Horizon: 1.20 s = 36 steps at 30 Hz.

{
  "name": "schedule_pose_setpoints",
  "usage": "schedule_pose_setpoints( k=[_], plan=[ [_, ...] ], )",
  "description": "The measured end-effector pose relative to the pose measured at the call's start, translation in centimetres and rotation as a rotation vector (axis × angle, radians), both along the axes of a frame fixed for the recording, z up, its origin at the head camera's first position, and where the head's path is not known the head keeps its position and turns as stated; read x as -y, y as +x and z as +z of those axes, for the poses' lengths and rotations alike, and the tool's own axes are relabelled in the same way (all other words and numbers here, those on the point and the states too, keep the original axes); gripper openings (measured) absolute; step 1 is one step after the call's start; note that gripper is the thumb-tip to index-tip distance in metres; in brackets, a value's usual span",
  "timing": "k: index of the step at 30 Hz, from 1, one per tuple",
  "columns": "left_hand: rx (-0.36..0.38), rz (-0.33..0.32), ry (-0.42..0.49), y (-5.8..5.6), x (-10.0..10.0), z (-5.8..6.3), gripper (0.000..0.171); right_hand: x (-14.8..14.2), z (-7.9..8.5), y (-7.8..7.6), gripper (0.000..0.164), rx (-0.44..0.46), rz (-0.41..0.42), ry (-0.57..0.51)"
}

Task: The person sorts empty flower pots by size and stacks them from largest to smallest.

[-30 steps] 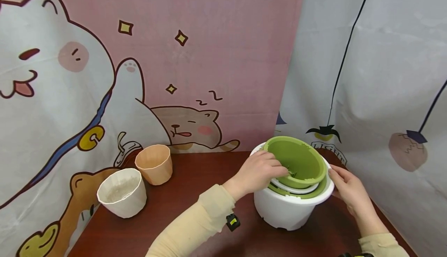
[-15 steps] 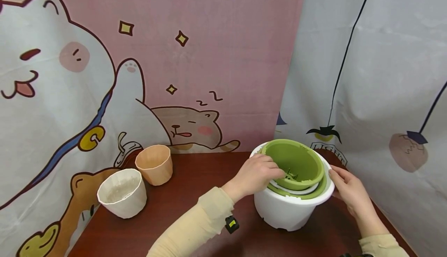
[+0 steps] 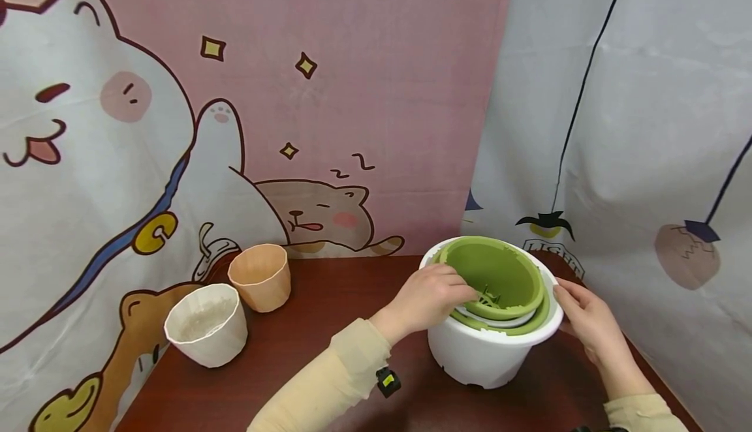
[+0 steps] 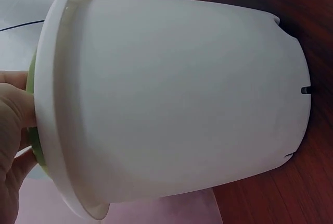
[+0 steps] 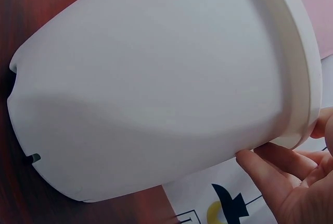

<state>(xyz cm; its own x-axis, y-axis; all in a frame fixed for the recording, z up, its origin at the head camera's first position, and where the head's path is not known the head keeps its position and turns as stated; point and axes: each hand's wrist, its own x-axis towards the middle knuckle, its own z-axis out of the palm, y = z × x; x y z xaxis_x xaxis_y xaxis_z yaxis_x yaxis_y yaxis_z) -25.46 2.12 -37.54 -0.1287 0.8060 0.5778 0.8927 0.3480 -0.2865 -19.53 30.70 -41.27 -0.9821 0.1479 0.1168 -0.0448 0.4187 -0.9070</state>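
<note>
A large white flowerpot [image 3: 478, 354] stands on the table at the right in the head view, with several pots nested in it. Innermost is a small green flowerpot [image 3: 499, 265], slightly tilted, with a slotted bottom. Below its lip show a grey-white rim [image 3: 508, 322] and a wider green rim [image 3: 519, 330]. My left hand [image 3: 431, 296] pinches the small green pot's near-left edge; part of its grip is hidden. On the other side, my right hand [image 3: 592, 324] holds the large white pot's rim, thumb on top and fingers [image 5: 265, 177] underneath.
Two faceted pots, one white [image 3: 208, 327] and one peach [image 3: 261, 278], stand apart on the left of the dark red table [image 3: 329, 354]. A printed cloth [image 3: 382, 92] hangs behind, and a pale curtain [image 3: 658, 158] closes the right side.
The small green flowerpot has sunk lower into the nest and tilts less, the left hand going down with it. The right hand stays at the white rim.
</note>
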Motion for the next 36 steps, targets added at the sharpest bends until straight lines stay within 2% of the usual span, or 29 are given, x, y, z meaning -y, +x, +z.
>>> schedule_pose_setpoints(
  k=[3, 10, 14, 22, 32, 36],
  plan=[
    [-0.01, -0.013, 0.01, 0.1, 0.2, 0.2, 0.02, -0.1, 0.0, 0.0, 0.063, 0.009, 0.001, 0.003],
    [0.055, -0.034, 0.117, 0.3, 1.3, 0.6, 0.017, -0.1, -0.1, 0.0, 0.064, 0.029, -0.003, 0.005],
    [0.091, -0.02, 0.142, 0.3, 2.1, 0.6, 0.018, -0.1, -0.1, 0.0, 0.064, 0.036, -0.006, 0.007],
    [0.139, 0.075, 0.164, 0.1, 3.7, -0.1, 0.033, -0.1, -0.2, 0.0, 0.064, 0.034, -0.002, 0.01],
    [0.221, 0.136, 0.236, -0.3, 5.8, -1.3, 0.042, 0.0, 0.0, 0.0, 0.066, 0.036, -0.023, 0.04],
    [0.258, 0.192, 0.244, -0.4, 6.7, -1.8, 0.045, 0.1, 0.1, -0.1, 0.067, 0.044, -0.026, 0.043]
  ],
)
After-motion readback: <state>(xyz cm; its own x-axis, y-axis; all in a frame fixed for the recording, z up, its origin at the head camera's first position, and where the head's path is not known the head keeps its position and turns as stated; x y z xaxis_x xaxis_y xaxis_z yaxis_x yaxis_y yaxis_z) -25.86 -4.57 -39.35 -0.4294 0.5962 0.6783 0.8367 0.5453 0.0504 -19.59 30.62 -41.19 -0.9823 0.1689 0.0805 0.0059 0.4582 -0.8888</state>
